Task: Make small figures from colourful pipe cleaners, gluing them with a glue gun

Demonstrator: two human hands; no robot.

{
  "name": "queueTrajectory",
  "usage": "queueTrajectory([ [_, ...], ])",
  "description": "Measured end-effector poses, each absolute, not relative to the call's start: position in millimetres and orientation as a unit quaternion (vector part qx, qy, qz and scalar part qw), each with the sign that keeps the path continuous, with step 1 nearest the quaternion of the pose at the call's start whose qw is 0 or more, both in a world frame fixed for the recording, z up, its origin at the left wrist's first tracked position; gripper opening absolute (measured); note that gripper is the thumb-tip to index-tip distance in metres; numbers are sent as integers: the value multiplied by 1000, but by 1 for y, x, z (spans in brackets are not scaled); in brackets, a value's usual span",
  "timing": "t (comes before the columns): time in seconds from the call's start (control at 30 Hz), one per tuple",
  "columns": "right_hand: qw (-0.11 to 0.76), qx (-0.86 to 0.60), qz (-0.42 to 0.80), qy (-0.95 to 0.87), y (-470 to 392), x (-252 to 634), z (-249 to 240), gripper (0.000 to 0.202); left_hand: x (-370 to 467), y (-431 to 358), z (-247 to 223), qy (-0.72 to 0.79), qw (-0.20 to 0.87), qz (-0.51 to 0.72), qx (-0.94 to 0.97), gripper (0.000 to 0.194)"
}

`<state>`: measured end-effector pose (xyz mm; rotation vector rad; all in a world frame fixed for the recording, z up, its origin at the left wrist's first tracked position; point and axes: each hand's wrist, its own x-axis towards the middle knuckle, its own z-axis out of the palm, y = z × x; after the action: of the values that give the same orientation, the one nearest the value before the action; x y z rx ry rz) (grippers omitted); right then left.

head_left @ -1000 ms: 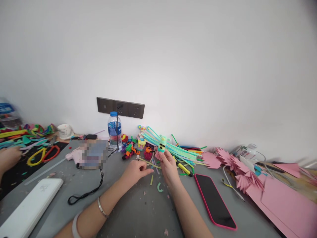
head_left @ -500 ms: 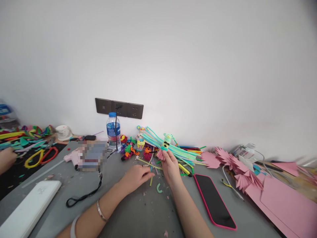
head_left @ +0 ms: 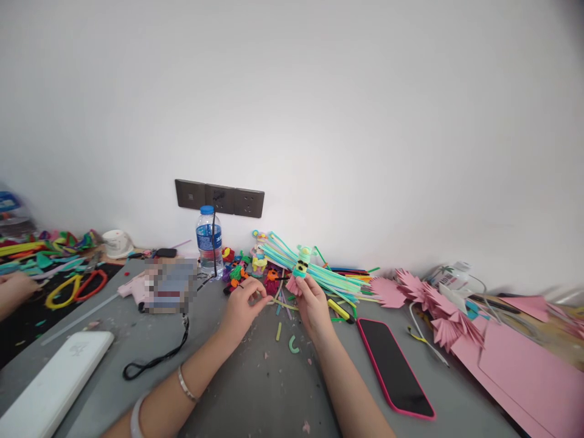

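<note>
Upright in my right hand is a small figure with a mint-green top, black and yellow bits in the middle and a pink lower part. My left hand is to its left, thumb and forefinger pinched together at the end of a thin pale-yellow strip. Behind both hands lies a bundle of mint and pale-green pipe cleaners. A curved green piece and a short yellow piece lie on the grey table in front.
A pink-edged phone and folded pink paper are on the right. Leftward are a water bottle, a white power bank, orange and yellow scissors and another person's hand.
My left hand has risen slightly and moved left, its thumb and forefinger now closed on the strip. The figure has shifted slightly left. The other person's hand has moved a little right.
</note>
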<state>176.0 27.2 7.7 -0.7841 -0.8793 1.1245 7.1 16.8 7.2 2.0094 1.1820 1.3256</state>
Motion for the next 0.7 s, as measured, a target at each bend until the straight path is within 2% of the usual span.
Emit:
queueTrajectory([
  [0.13, 683, -351, 503, -398, 27, 175, 8, 24, 6, 17, 5, 394, 217, 507, 736, 27],
  [0.3, 676, -350, 510, -399, 26, 175, 6, 22, 7, 15, 7, 403, 241, 488, 736, 18],
  [0.5, 649, -362, 529, -409, 27, 175, 4, 28, 6, 16, 4, 475, 246, 457, 711, 28],
  [0.7, 628, -360, 549, -418, 25, 174, 4, 28, 5, 14, 6, 458, 224, 429, 746, 41],
])
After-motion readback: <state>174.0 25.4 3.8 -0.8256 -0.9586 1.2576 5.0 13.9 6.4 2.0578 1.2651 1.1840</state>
